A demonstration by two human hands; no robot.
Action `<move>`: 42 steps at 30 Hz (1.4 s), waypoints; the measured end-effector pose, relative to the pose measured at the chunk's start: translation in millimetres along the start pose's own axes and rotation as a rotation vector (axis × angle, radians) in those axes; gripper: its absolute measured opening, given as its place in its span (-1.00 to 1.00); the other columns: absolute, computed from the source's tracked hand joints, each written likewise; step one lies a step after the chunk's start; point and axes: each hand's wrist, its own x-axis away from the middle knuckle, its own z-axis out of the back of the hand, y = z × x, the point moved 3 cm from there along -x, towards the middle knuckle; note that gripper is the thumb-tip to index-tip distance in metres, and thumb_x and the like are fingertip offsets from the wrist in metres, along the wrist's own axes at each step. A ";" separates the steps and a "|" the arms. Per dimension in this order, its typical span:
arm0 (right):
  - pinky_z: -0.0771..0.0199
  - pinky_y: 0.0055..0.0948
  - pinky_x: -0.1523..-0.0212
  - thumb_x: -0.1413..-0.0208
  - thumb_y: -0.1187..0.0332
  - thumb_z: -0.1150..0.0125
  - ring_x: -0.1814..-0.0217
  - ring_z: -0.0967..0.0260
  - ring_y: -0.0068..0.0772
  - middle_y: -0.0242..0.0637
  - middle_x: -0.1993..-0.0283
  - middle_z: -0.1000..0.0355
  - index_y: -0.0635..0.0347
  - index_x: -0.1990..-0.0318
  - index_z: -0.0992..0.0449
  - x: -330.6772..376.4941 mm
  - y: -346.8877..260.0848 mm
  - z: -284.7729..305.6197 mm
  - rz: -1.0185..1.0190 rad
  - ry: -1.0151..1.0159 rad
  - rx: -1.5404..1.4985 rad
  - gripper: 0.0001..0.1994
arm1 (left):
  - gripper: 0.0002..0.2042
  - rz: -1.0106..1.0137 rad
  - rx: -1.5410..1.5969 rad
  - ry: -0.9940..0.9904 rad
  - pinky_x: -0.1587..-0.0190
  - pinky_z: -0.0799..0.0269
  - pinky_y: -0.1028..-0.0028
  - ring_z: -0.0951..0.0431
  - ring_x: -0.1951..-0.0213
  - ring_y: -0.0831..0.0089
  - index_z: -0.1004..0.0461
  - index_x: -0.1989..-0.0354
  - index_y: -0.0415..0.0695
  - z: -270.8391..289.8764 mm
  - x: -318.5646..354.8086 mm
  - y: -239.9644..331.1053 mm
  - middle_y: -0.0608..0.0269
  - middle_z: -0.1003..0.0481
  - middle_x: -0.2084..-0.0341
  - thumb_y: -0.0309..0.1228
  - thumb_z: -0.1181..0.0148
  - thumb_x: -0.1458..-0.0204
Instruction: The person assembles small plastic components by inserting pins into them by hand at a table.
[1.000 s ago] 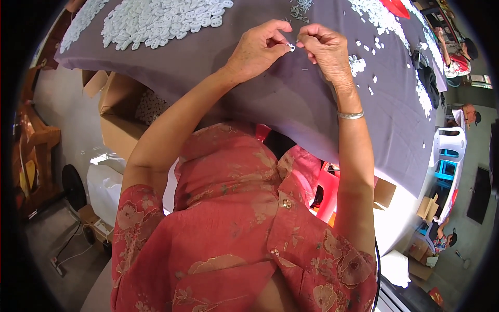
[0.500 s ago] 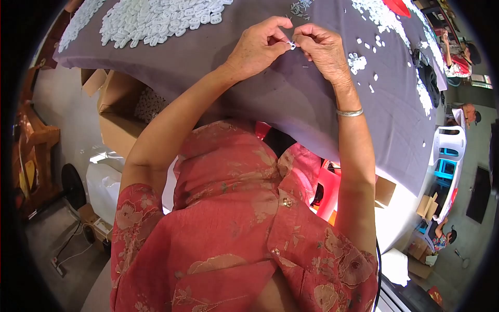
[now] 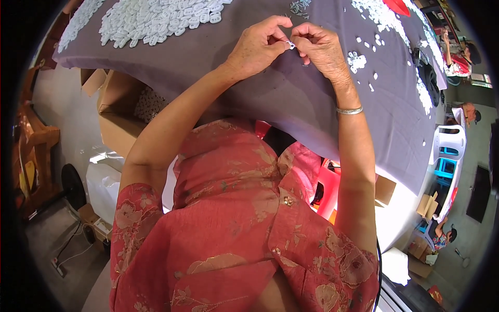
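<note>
My left hand [image 3: 260, 47] pinches a small white plastic piece [image 3: 291, 46] between thumb and forefinger, above the table. Right beside it, my right hand [image 3: 321, 51] has its thumb and fingers closed together at the piece's edge; what they hold, if anything, is too small to make out. Behind my left hand lies a large heap of white oval plastic pieces with holes [image 3: 161, 22]. A little pile of thin grey screw-like bits [image 3: 300, 8] sits just beyond my fingertips. To the right of my right hand is a cluster of tiny white pieces [image 3: 356, 62].
Purple-grey cloth covers the table [image 3: 291, 99]. More white pieces [image 3: 382, 18] and a red dish [image 3: 397, 7] are at the far right. An open cardboard box [image 3: 120, 122] holding small pieces stands below the left edge. Other people sit at the right.
My right hand has shifted slightly left and its fingers have turned against the white piece. My left hand keeps its pinch almost unmoved.
</note>
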 end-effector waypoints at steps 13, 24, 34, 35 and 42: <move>-0.35 -0.74 0.66 -0.04 0.45 -0.18 0.59 -0.31 -0.77 -0.50 0.56 -0.39 0.22 0.34 -0.55 0.3 8.9 -10.0 0.049 0.073 -0.103 -0.93 | -0.63 -0.006 -0.015 0.065 0.34 -0.40 0.57 -0.47 0.44 0.60 -0.36 -0.01 -0.17 0.4 0.9 -2.5 0.28 -0.52 0.46 -0.56 -0.18 0.02; -0.40 -0.70 0.64 -0.04 0.45 -0.17 0.56 -0.34 -0.75 -0.47 0.54 -0.42 0.26 0.35 -0.53 3.5 3.4 -8.4 0.029 0.081 -0.030 -0.92 | -0.59 0.064 0.021 0.040 0.32 -0.38 0.60 -0.45 0.41 0.65 -0.31 -0.06 -0.23 -0.5 -1.4 -0.9 0.33 -0.50 0.45 -0.59 -0.18 0.02; -0.34 -0.71 0.64 -0.06 0.40 -0.18 0.59 -0.27 -0.76 -0.50 0.53 -0.40 0.21 0.33 -0.54 18.5 -9.0 51.4 0.007 0.348 -0.037 -0.90 | -0.60 0.045 0.031 0.006 0.20 -0.38 0.62 -0.45 0.36 0.65 -0.30 -0.06 -0.23 -1.3 1.3 0.0 0.35 -0.50 0.44 -0.57 -0.17 0.00; -0.33 -0.72 0.62 -0.07 0.40 -0.17 0.59 -0.26 -0.76 -0.50 0.53 -0.40 0.21 0.33 -0.55 24.8 -10.9 64.1 -0.016 0.361 0.023 -0.90 | -0.60 0.047 0.020 0.003 0.20 -0.38 0.62 -0.44 0.36 0.65 -0.31 -0.06 -0.23 -1.0 1.3 0.5 0.36 -0.50 0.44 -0.58 -0.17 0.00; -0.24 -0.70 0.57 -0.07 0.39 -0.20 0.52 -0.22 -0.77 -0.50 0.51 -0.39 0.24 0.31 -0.56 62.5 22.8 127.7 -0.171 0.429 0.276 -0.88 | -0.63 0.009 0.023 0.019 0.25 -0.38 0.61 -0.45 0.39 0.64 -0.34 -0.03 -0.19 0.1 1.9 -3.3 0.37 -0.50 0.45 -0.57 -0.17 0.00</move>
